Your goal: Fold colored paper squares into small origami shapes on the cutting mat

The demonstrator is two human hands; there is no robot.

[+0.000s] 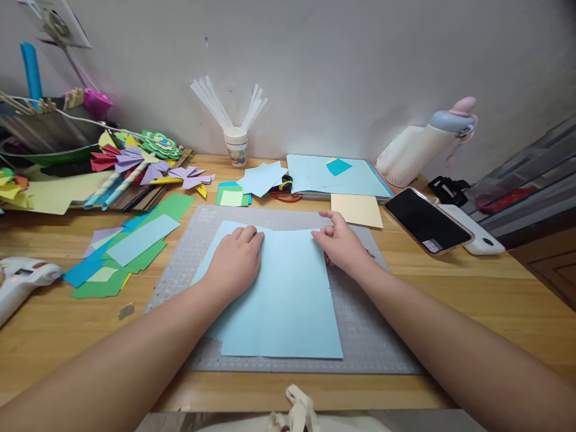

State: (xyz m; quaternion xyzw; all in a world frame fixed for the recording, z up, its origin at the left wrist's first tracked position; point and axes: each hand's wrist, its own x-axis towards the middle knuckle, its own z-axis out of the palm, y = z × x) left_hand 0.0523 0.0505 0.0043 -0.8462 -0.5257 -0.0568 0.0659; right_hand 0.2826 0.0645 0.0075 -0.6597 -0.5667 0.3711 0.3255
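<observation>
Two light blue sheets of paper overlap on a grey cutting mat (378, 336). The upper sheet (288, 300) has a faint lengthwise crease, and the lower sheet (207, 264) shows along its left side. My left hand (236, 258) presses on the sheets near the far edge, its fingers curled close together. At the upper sheet's far right corner, my right hand (339, 243) grips the paper with its thumb at the edge, while the index finger is raised. A small reddish thing beneath my right hand is mostly hidden.
Left are coloured paper strips (144, 240), a white glue gun (27, 279) and paper flowers (144, 159). Behind the mat stand paper cups (236, 147) with white sticks and a paper stack (333, 177). A phone (427, 219) and a tilted bottle (432, 147) are right.
</observation>
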